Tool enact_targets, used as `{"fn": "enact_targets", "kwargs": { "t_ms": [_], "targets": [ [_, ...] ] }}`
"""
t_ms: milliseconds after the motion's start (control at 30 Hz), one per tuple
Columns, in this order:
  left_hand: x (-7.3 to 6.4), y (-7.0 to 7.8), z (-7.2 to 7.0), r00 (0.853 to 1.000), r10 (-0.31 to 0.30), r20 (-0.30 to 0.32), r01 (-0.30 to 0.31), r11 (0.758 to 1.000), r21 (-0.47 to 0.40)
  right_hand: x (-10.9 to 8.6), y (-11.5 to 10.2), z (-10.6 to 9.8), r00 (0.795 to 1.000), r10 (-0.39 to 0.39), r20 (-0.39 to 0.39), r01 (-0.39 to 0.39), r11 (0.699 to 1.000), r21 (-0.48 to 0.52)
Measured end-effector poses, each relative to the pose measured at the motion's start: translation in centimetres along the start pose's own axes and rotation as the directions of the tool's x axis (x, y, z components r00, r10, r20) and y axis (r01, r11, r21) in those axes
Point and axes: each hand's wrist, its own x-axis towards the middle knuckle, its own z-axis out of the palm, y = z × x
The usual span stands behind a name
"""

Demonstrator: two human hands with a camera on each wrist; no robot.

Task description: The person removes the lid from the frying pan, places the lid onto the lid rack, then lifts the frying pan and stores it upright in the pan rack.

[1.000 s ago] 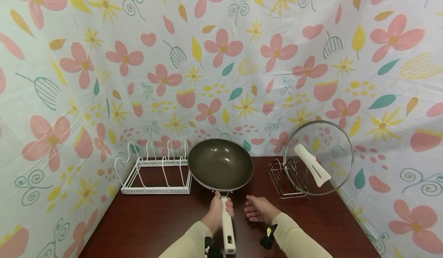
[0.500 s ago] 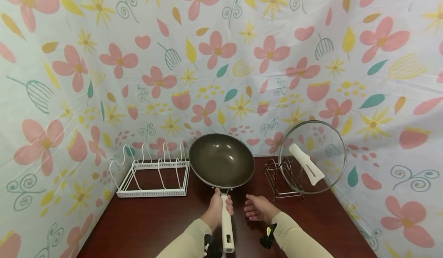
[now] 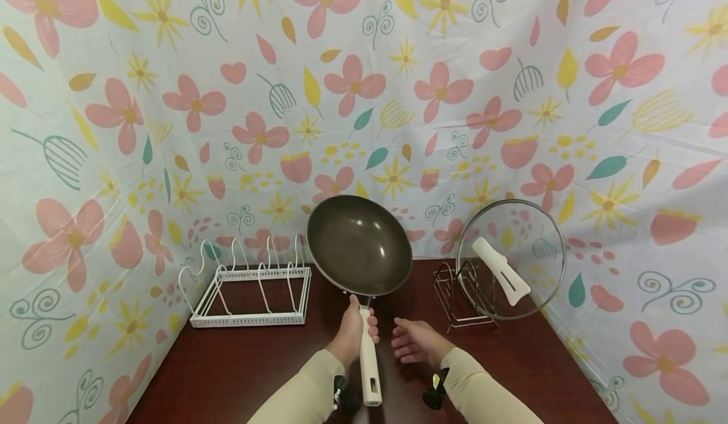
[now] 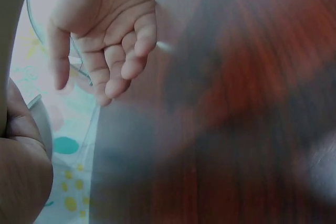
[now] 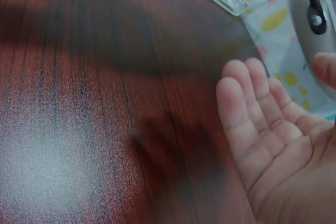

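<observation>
A dark-coated frying pan [image 3: 359, 245] with a cream handle [image 3: 370, 373] is at the middle of the head view, its inside tilted toward me. My left hand [image 3: 351, 333] grips the handle close to the pan, thumb along the top. To the right of the handle, my right hand [image 3: 419, 342] is held with relaxed fingers and nothing in it. Its palm also shows in the left wrist view, where the right hand [image 4: 107, 35] hangs over the table. In the right wrist view the right hand's fingers [image 5: 236, 108] are loosely extended, and part of the pan [image 5: 302, 19] shows beyond them.
A white wire rack [image 3: 250, 318] stands at the back left of the dark red table [image 3: 239, 373]. At the back right, a small metal rack [image 3: 469, 320] holds a glass lid [image 3: 540, 260] with a cream handle. A flowered cloth [image 3: 364, 114] hangs behind and at the sides.
My left hand has raised the pan and shifted it slightly left, its face tipping further toward me. My right hand stays beside the handle. The head view has turned slightly to the right.
</observation>
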Motion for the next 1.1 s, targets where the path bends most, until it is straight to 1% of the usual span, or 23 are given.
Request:
{"fn": "enact_targets", "kwargs": {
  "t_ms": [167,333,467,567,667,767,867,967,1033,1100],
  "targets": [
    [0.2,0.4,-0.3,0.999,0.054,-0.01,-0.053,0.995,0.081,0.1,-0.2,0.3,0.994,-0.043,0.102,0.041,0.999,0.02],
    [0.3,1.1,-0.3,0.993,0.119,-0.025,-0.115,0.984,0.133,0.1,-0.6,0.6,0.976,-0.058,0.212,0.05,0.998,0.042],
    [0.6,1.8,-0.3,0.988,0.148,-0.034,-0.142,0.98,0.14,0.0,-0.8,0.9,0.952,-0.075,0.296,0.064,0.997,0.05],
    [0.7,2.5,-0.2,0.984,0.173,-0.044,-0.165,0.975,0.146,-0.1,-1.0,1.3,0.928,-0.098,0.36,0.084,0.995,0.053],
    [0.8,3.0,0.0,0.975,0.209,-0.071,-0.195,0.967,0.162,-0.1,-1.1,1.8,0.905,-0.113,0.411,0.095,0.993,0.064],
    [1.1,3.8,0.1,0.961,0.256,-0.106,-0.233,0.953,0.192,-0.1,-1.2,2.4,0.888,-0.126,0.443,0.101,0.992,0.08],
    [1.4,4.5,0.2,0.937,0.326,-0.127,-0.293,0.929,0.227,0.1,-1.4,3.0,0.885,-0.138,0.445,0.107,0.99,0.094],
    [1.7,5.3,0.2,0.909,0.394,-0.134,-0.353,0.901,0.254,0.4,-1.7,3.3,0.889,-0.159,0.429,0.132,0.987,0.092],
    [1.9,5.5,0.2,0.89,0.434,-0.138,-0.386,0.88,0.277,0.6,-2.0,3.5,0.891,-0.195,0.409,0.187,0.981,0.061],
    [2.0,5.8,0.2,0.876,0.46,-0.145,-0.405,0.865,0.296,0.7,-2.3,3.8,0.889,-0.231,0.394,0.242,0.97,0.023]
  ]
}}
